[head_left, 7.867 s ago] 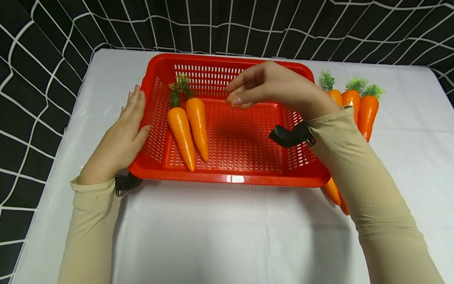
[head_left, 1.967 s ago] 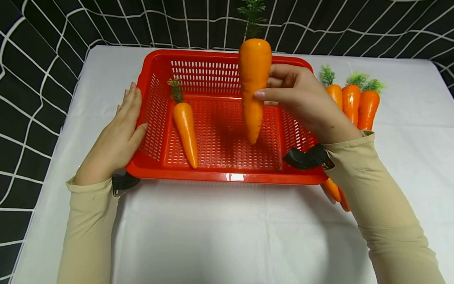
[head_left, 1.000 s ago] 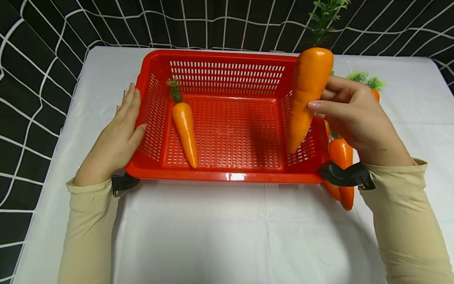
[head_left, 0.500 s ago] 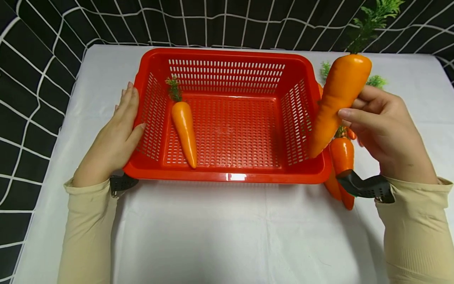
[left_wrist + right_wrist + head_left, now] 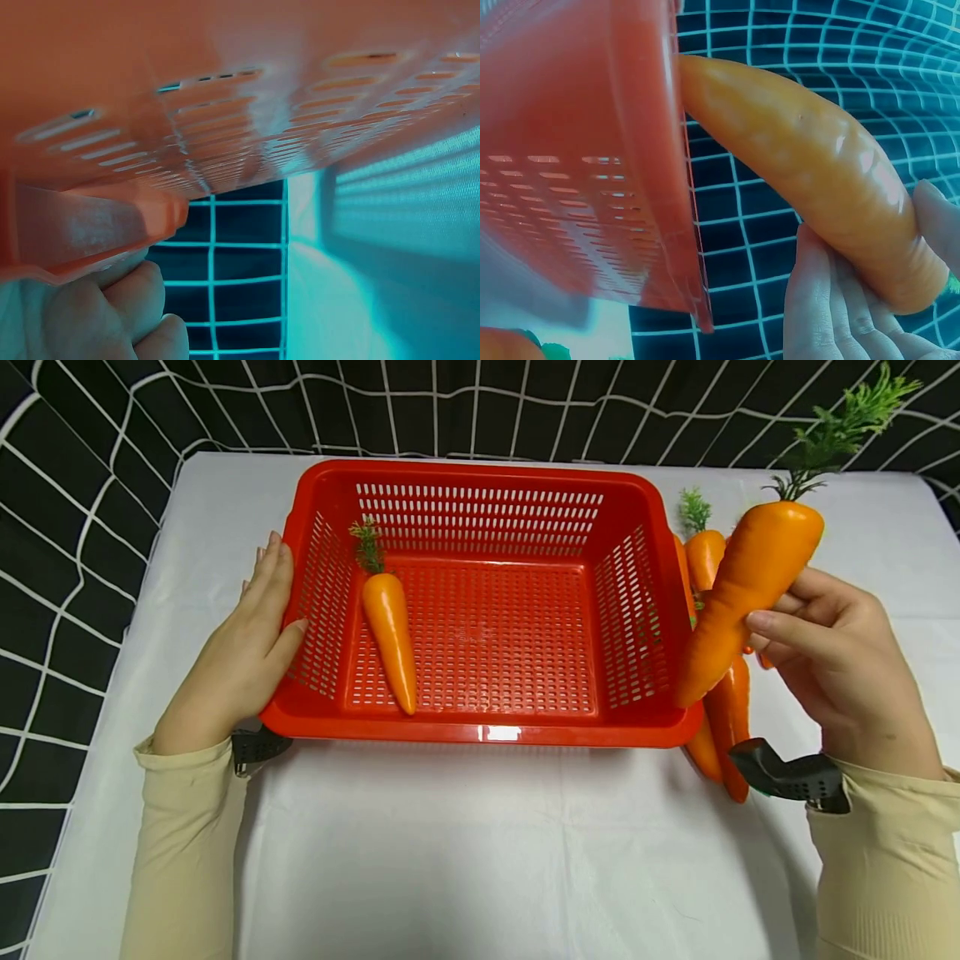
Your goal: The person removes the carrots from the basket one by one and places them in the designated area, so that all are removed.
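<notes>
My right hand (image 5: 847,652) pinches an orange carrot (image 5: 750,585) with a green leafy top between thumb and fingers. The carrot hangs tilted over the right rim of a red slotted basket (image 5: 480,732), its tip overlapping that rim in the head view. In the right wrist view the carrot (image 5: 802,150) slants from the basket's edge (image 5: 652,150) into the fingers. My left hand (image 5: 240,643) lies flat with straight fingers against the basket's left side; its fingers (image 5: 135,300) show beneath the rim in the left wrist view. One carrot (image 5: 390,639) lies inside the basket at the left.
Several more carrots (image 5: 731,718) lie on the white-covered table (image 5: 465,843) just right of the basket, partly hidden behind the held carrot and right hand. A black cloth with a white grid (image 5: 465,410) rises behind and to the left of the table.
Of two carrots in the basket earlier, one remains. My right hand has carried the other rightward from above the basket to its right rim, tilting it. The left hand has kept its place.
</notes>
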A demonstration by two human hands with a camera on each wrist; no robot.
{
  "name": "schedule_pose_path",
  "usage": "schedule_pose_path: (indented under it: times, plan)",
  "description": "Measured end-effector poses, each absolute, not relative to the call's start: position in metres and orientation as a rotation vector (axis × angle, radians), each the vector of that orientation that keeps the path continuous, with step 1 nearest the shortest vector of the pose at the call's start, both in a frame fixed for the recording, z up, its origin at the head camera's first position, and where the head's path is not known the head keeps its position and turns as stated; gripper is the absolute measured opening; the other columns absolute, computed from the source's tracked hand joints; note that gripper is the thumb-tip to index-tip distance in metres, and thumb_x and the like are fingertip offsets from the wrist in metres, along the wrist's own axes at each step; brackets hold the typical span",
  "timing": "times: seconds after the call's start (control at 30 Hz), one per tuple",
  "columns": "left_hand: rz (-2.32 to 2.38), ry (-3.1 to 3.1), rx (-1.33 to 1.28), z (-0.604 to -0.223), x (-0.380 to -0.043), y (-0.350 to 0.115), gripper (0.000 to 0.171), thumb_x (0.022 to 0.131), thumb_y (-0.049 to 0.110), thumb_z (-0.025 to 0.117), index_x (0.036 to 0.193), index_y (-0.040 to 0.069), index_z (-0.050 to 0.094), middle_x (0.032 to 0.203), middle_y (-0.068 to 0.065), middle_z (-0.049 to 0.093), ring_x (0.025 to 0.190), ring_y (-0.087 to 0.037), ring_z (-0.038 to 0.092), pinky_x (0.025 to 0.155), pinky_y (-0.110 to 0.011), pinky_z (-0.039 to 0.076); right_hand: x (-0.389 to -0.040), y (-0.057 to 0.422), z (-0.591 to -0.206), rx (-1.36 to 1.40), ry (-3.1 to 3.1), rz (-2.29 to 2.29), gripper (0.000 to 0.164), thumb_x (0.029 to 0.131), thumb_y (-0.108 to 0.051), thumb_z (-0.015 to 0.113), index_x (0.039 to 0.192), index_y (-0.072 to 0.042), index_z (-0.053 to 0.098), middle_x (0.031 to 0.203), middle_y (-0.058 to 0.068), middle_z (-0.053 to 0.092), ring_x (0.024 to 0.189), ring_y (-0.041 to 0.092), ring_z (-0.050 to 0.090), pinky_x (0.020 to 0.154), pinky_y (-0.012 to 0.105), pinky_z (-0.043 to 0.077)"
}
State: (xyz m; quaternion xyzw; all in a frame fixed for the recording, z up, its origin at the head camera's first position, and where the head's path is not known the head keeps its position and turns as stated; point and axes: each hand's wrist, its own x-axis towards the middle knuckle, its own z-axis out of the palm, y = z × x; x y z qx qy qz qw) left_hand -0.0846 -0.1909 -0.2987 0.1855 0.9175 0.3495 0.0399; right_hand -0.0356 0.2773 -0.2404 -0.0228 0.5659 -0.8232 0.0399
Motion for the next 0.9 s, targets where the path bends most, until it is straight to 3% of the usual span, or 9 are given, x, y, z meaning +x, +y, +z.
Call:
schedule_pose_path:
  times: [0.43, 0.9]
  plan:
    - [1.072, 2.812, 0.572, -0.300, -0.084, -0.190, 0.064, 0.097, 0.013, 0.040, 0.151, 0.004, 0.006, 0.158, -0.004, -0.002, 0.143, -0.016, -0.002, 0.114, -0.042, 0.005, -0.020, 0.298, -0.241, -0.024, 1.738, -2.684, 0.033, 0.087, 0.023, 0.040, 0.116, 0.019, 0.052, 0.097, 0.027, 0.066, 0.078, 0.031, 0.065, 0.073, 0.032, 0.056]
    - [1.045, 2.814, 0.556, -0.298, -0.085, -0.191, 0.065, 0.097, 0.012, 0.041, 0.151, 0.004, 0.006, 0.158, -0.004, -0.003, 0.143, -0.017, -0.002, 0.114, -0.040, 0.004, -0.003, 0.326, -0.261, -0.004, 1.675, -2.733, 0.036, 0.085, 0.028, 0.036, 0.115, 0.020, 0.054, 0.092, 0.028, 0.067, 0.072, 0.031, 0.066, 0.070, 0.032, 0.056]
